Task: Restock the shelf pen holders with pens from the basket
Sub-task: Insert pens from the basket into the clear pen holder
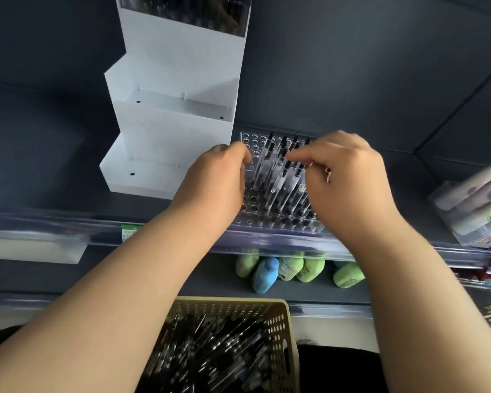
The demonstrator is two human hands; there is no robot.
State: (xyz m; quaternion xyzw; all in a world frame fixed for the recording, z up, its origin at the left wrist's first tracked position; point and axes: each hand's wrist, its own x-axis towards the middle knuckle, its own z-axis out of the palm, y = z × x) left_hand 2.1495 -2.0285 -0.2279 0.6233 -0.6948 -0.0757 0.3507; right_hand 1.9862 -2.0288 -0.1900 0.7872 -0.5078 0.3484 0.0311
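Head view: pens (pixel 278 177) in pen holder (pixel 253 139) stand between curled left hand (pixel 216 180) and right hand (pixel 349 180); grasp unclear.

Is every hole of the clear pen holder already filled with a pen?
No, the pen holder has many empty holes along its left side, beside the standing pens.

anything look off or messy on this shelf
Nothing spilled or broken. The pens in the clear holder lean at uneven angles, with its left holes unfilled, and the white stand beside it has bare lower tiers. The basket pens lie in a loose jumble.
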